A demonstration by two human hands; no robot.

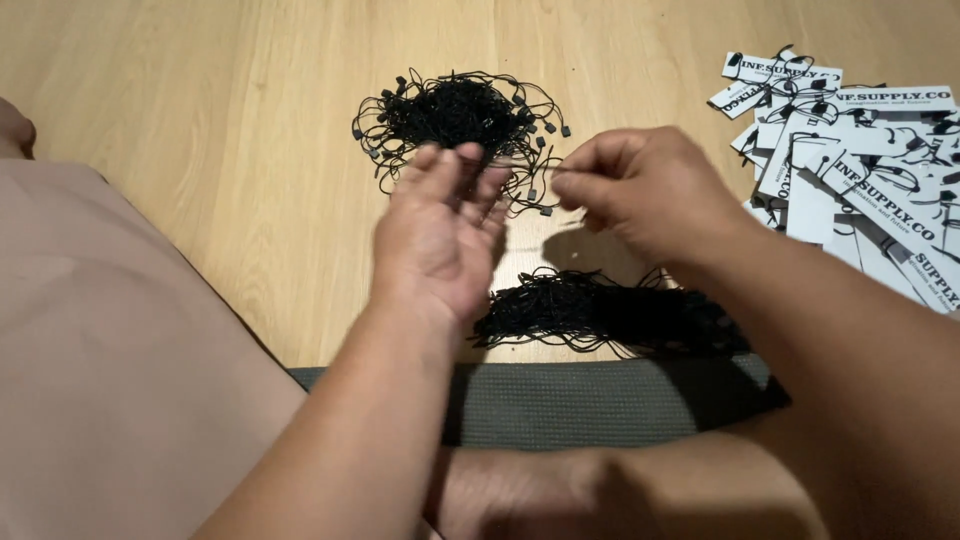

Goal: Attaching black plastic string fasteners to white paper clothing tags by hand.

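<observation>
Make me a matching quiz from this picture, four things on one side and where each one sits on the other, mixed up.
Things
1. tangled string pile
2. flat string bundle
3. white tags
4. grey mat

Places
A. far right of the floor
B. nearest edge, under the arms
C. beyond the hands
D. just before the mat, below the right hand

Pairs: 1-C, 2-D, 3-A, 4-B

One head camera looks steeply down (close in) at the wooden floor (250,150).

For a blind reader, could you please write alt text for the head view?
Two hands, left and right, hold a thin strand between them above piles of black string loops on a wooden floor; white tags lie right.
</observation>
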